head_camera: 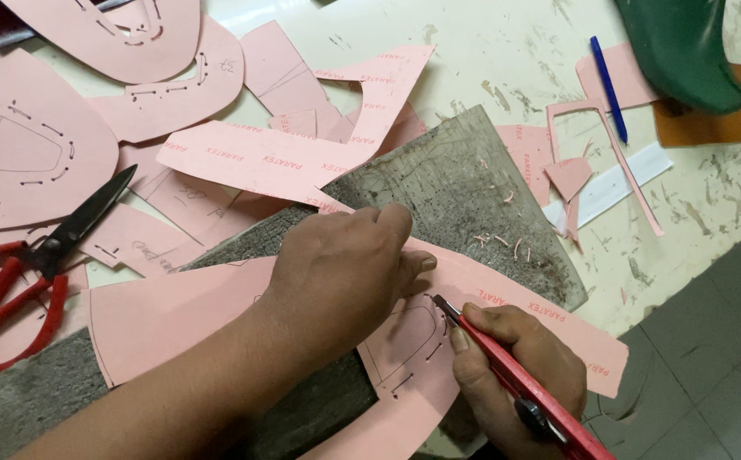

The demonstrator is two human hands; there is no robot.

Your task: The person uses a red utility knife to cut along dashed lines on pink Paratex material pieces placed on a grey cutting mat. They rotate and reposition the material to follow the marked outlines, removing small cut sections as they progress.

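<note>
We press our left hand (336,273) flat, fingers spread and palm down, on a large pink pattern sheet (217,311) that lies across a scarred grey cutting board (464,183) at the centre of the view. Our right hand (519,375), at about five o'clock from the left, is clenched around a red utility knife (515,383); its blade tip touches the sheet just beside the left fingertips, at a drawn outline with small slots cut along it. The sheet runs from about nine o'clock, under the left hand, down to the table edge at four o'clock. At nine o'clock from our hands lie red-handled scissors (21,281) with black blades, resting on other pink pieces, blades pointing toward one o'clock. More pink cut-outs (132,94) are heaped from ten to twelve o'clock, several with rows of slots punched in them, and one long offcut (302,153) overlaps the board's upper corner. At two o'clock, on the stained pale table (490,51), we see thin pink trimmings (583,145), a white strip (617,183) and a blue pen (607,85) lying well apart from the board. A dark green shape (686,47) sits at the upper right corner on an orange sheet (728,119). Small pink shavings dot the board near its right side.
</note>
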